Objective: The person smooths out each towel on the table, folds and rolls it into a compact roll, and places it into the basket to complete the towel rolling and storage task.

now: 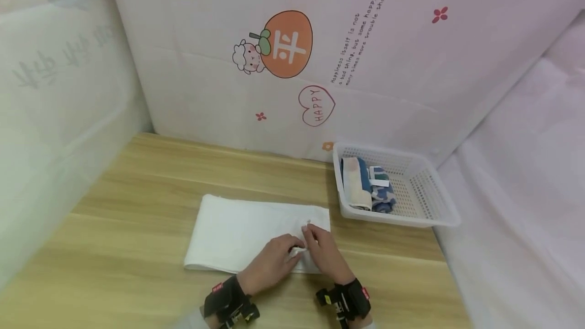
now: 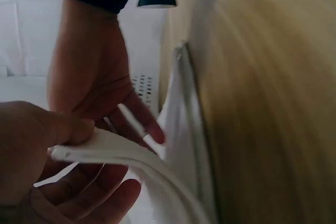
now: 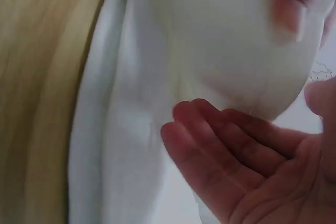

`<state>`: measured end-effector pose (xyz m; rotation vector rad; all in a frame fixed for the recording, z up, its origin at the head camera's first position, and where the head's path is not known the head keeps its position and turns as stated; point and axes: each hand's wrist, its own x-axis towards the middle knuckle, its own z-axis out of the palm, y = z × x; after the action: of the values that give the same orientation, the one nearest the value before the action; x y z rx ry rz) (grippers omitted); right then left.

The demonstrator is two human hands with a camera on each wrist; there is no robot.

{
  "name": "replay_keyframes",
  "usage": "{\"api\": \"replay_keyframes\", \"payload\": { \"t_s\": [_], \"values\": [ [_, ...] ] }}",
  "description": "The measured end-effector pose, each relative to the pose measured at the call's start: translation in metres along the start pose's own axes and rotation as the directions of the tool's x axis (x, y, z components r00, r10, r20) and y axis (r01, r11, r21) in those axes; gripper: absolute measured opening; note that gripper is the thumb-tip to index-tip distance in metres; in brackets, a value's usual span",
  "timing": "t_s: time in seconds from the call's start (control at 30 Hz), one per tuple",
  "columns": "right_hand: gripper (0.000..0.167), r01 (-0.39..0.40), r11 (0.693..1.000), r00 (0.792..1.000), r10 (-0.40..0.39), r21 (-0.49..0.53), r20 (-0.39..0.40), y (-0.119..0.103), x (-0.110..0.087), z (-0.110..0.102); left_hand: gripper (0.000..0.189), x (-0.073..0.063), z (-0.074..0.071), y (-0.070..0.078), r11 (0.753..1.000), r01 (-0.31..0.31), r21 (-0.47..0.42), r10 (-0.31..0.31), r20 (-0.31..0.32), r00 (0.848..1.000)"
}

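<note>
A white cloth (image 1: 247,222), folded into a long flat rectangle, lies on the wooden table. My left hand (image 1: 274,258) pinches a raised layered edge of this cloth (image 2: 121,150) between thumb and fingers, as the left wrist view shows. Close beside it, over the cloth's right end, is my right hand (image 1: 325,254). In the right wrist view the right hand's fingers (image 3: 220,156) are extended and slightly bent against the lifted cloth (image 3: 226,40), not wrapped round it. A blurred fingertip of the left hand lies on that lifted part.
A white perforated plastic basket (image 1: 422,189) stands at the back right, against the printed backdrop (image 1: 219,90). Inside it are a rolled cream and blue cloth (image 1: 356,182) and a patterned blue cloth (image 1: 383,199). White fabric walls border the wooden table (image 1: 114,237).
</note>
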<state>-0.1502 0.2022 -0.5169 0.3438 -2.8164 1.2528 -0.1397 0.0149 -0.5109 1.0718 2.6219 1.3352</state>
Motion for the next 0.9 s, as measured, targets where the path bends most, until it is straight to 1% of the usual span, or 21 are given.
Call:
{"api": "replay_keyframes", "payload": {
  "t_s": [0.07, 0.1, 0.17, 0.2, 0.23, 0.27, 0.3, 0.33, 0.4, 0.43, 0.47, 0.53, 0.6, 0.67, 0.7, 0.77, 0.87, 0.9],
  "values": [
    [0.032, 0.032, 0.999, 0.999, -0.032, -0.020, -0.005, 0.001, 0.000, 0.002, 0.021, -0.003, 0.001, -0.003, 0.999, -0.042, 0.031, 0.039, 0.074, 0.996],
    [0.030, 0.052, 0.998, 0.999, -0.053, -0.038, -0.007, 0.001, 0.001, 0.003, 0.022, -0.005, -0.001, -0.004, 0.997, -0.054, 0.049, 0.048, 0.110, 0.993],
    [0.025, 0.092, 0.993, 0.995, -0.095, -0.079, -0.031, 0.001, 0.002, 0.004, 0.023, -0.007, -0.008, -0.008, 0.992, -0.083, 0.090, 0.069, 0.152, 0.986],
    [0.020, 0.109, 0.991, 0.993, -0.113, -0.084, -0.045, 0.000, 0.003, 0.003, 0.023, -0.008, -0.014, -0.009, 0.990, -0.089, 0.114, 0.071, 0.153, 0.986],
    [0.014, 0.118, 0.989, 0.990, -0.124, -0.089, -0.066, -0.001, 0.004, 0.001, 0.023, -0.008, -0.022, -0.011, 0.987, -0.092, 0.131, 0.073, 0.138, 0.988],
    [0.008, 0.138, 0.987, 0.985, -0.146, -0.084, -0.090, -0.003, 0.005, -0.004, 0.022, -0.009, -0.030, -0.012, 0.985, -0.092, 0.143, 0.077, 0.110, 0.991],
    [0.010, 0.136, 0.988, 0.983, -0.144, -0.075, -0.115, -0.006, 0.007, -0.009, 0.021, -0.009, -0.039, -0.014, 0.985, -0.084, 0.149, 0.074, 0.071, 0.995],
    [0.018, 0.133, 0.989, 0.980, -0.140, -0.061, -0.141, -0.009, 0.008, -0.015, 0.021, -0.010, -0.048, -0.016, 0.985, -0.072, 0.160, 0.069, 0.027, 0.997],
    [0.033, 0.109, 0.993, 0.977, -0.113, -0.034, -0.180, -0.011, 0.007, -0.028, 0.020, -0.014, -0.063, -0.020, 0.986, -0.033, 0.165, 0.042, -0.053, 0.998],
    [0.038, 0.086, 0.996, 0.977, -0.091, -0.034, -0.194, -0.010, 0.005, -0.033, 0.021, -0.016, -0.070, -0.023, 0.986, -0.010, 0.167, 0.024, -0.080, 0.996],
    [0.040, 0.052, 0.998, 0.978, -0.057, -0.031, -0.200, -0.007, 0.004, -0.037, 0.021, -0.019, -0.074, -0.026, 0.985, 0.014, 0.172, 0.003, -0.098, 0.995],
    [0.043, -0.048, 0.997, 0.982, 0.037, -0.057, -0.186, 0.003, 0.000, -0.039, 0.023, -0.026, -0.079, -0.033, 0.979, 0.055, 0.195, -0.033, -0.114, 0.993],
    [0.043, -0.131, 0.987, 0.983, 0.116, -0.098, -0.145, 0.016, -0.002, -0.037, 0.025, -0.034, -0.081, -0.040, 0.971, 0.081, 0.226, -0.058, -0.108, 0.992],
    [0.044, -0.195, 0.972, 0.977, 0.181, -0.131, -0.110, 0.028, -0.003, -0.032, 0.030, -0.042, -0.080, -0.047, 0.962, 0.085, 0.260, -0.064, -0.087, 0.994],
    [0.045, -0.202, 0.968, 0.977, 0.189, -0.148, -0.099, 0.032, -0.004, -0.030, 0.033, -0.045, -0.080, -0.049, 0.958, 0.081, 0.275, -0.063, -0.075, 0.995],
    [0.045, -0.205, 0.967, 0.977, 0.194, -0.148, -0.087, 0.036, -0.004, -0.027, 0.040, -0.053, -0.079, -0.053, 0.955, 0.082, 0.284, -0.073, -0.045, 0.996],
    [0.048, -0.197, 0.974, 0.977, 0.187, -0.109, -0.099, 0.035, -0.005, -0.028, 0.049, -0.061, -0.080, -0.055, 0.958, 0.091, 0.272, -0.093, -0.006, 0.996],
    [0.049, -0.190, 0.977, 0.978, 0.180, -0.098, -0.105, 0.034, -0.005, -0.029, 0.050, -0.062, -0.080, -0.055, 0.959, 0.104, 0.263, -0.108, 0.002, 0.994]
  ]
}}
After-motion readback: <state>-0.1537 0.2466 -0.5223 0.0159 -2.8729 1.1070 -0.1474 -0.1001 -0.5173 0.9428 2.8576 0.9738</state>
